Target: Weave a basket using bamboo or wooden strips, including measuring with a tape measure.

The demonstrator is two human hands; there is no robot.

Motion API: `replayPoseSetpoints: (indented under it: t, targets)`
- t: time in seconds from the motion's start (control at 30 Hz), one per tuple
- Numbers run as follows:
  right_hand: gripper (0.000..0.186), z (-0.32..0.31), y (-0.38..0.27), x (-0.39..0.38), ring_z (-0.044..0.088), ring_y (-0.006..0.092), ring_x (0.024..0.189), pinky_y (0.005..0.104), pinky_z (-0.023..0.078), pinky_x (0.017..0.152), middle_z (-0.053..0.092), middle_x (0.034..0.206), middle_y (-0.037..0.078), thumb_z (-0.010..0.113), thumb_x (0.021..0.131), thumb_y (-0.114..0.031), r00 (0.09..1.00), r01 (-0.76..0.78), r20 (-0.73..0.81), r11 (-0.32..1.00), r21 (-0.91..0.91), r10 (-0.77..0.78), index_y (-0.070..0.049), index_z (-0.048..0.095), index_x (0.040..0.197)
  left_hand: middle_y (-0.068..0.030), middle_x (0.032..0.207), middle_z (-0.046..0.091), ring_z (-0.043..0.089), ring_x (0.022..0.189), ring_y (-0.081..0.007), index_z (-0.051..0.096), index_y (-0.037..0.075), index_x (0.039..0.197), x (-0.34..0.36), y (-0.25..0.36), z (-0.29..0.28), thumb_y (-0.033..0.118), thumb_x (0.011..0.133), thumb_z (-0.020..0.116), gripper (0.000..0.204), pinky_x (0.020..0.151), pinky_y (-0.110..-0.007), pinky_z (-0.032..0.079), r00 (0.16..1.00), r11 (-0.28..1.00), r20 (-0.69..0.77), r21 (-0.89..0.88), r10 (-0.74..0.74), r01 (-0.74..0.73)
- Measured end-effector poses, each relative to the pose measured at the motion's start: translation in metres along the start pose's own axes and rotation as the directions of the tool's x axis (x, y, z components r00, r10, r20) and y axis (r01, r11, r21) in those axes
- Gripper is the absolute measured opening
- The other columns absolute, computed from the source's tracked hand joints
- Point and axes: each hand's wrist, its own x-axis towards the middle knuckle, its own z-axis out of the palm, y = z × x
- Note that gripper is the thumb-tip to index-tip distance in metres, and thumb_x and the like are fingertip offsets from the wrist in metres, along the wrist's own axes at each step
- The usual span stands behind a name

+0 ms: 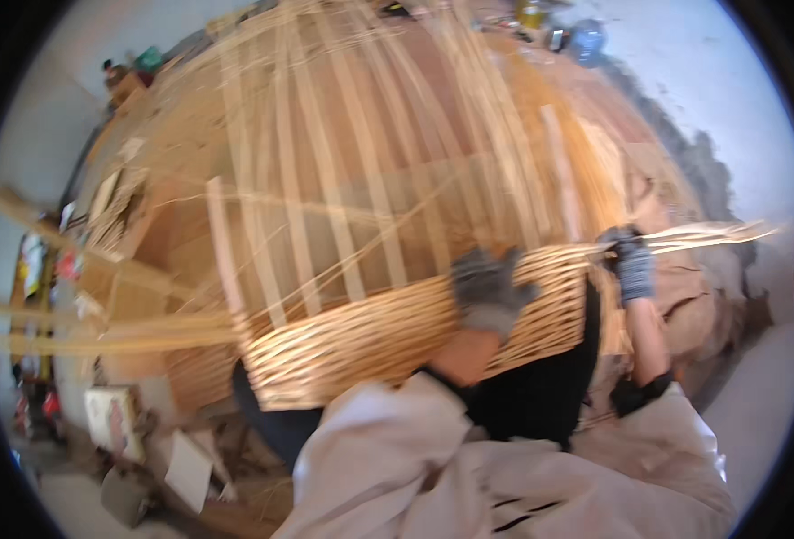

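Observation:
A woven wicker panel (pixel 352 346) of pale strips lies across my lap, its long flat stakes (pixel 325 162) running away from me over the floor. My left hand (pixel 485 286), in a grey glove, rests on the panel's far edge right of its middle, with fingers spread. At the panel's right end, my gloved right hand (pixel 629 260) is closed around thin wicker strands (pixel 707 235), whose loose ends stick out to the right. Its fingertips are blurred. More loose strands (pixel 119 337) trail out from the panel's left end.
Brown cardboard (pixel 177 234) lies on the floor at the left. A large blue-tinted plastic bottle (pixel 586 42) stands at the far right by the wall (pixel 720 81). A white box (pixel 114 422) and a pale flat sheet (pixel 189 469) are at the lower left.

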Motion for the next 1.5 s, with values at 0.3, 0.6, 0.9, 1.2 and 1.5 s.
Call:
replayPoseSetpoints:
  t: [0.3,0.6,0.9,1.2,1.5]
  targets:
    - [0.016,0.293,-0.084,-0.190,0.054,0.0270,0.091,0.0339,0.042,0.083,0.058,0.095,0.013,0.048,0.072,-0.009,0.346,0.661,0.887,0.751,0.000,-0.305,-0.001,0.057,0.082,-0.0115,0.098,0.052,0.052,0.083,-0.0165,0.048,-0.005,0.106,-0.173,-0.225,-0.100,-0.002,0.068,0.065,0.042,0.077,-0.025,0.043,0.482,0.887,-0.745,-0.403,-0.462,0.227]
    - [0.018,0.487,0.019,-0.245,0.057,0.0208,0.071,0.0363,0.045,0.062,0.061,0.080,0.010,0.048,0.078,-0.017,-0.125,0.938,0.612,0.294,-0.182,0.781,-0.008,0.062,0.087,-0.0130,0.096,0.056,0.054,0.084,-0.0177,0.050,0.000,0.108,-0.183,-0.227,-0.092,0.005,0.070,0.064,0.041,0.076,-0.026,0.043,0.609,0.715,-0.494,-0.676,-0.621,0.180]
    - [0.018,0.544,-0.056,-0.218,0.059,0.0224,0.068,0.0320,0.047,0.058,0.062,0.078,0.007,0.055,0.076,-0.016,-0.377,0.917,0.711,0.135,0.374,0.593,-0.007,0.059,0.091,-0.0120,0.097,0.055,0.053,0.087,-0.0184,0.051,-0.002,0.104,-0.182,-0.244,-0.086,0.005,0.074,0.060,0.032,0.078,-0.028,0.042,0.588,0.664,-0.533,-0.748,-0.609,0.010]
    - [0.037,0.349,-0.068,-0.220,0.059,0.0286,0.071,0.0353,0.049,0.058,0.058,0.080,0.013,0.038,0.081,-0.014,-0.090,0.967,0.881,0.253,-0.034,0.464,-0.012,0.039,0.118,-0.0199,0.101,0.055,0.053,0.094,-0.0312,0.048,0.004,0.110,-0.154,-0.163,-0.130,0.015,0.080,0.051,0.032,0.081,-0.037,0.041,0.820,0.964,-0.509,-0.187,-0.260,0.190]
    - [0.030,0.360,-0.045,-0.224,0.058,0.0261,0.083,0.0365,0.046,0.074,0.058,0.092,0.012,0.038,0.083,-0.019,-0.071,0.954,0.944,0.299,-0.030,0.322,-0.014,0.049,0.110,-0.0214,0.103,0.054,0.051,0.098,-0.0326,0.052,0.000,0.103,-0.076,-0.240,-0.124,0.035,0.085,0.034,0.044,0.084,-0.038,0.039,0.832,0.832,0.026,0.050,-0.554,0.553]
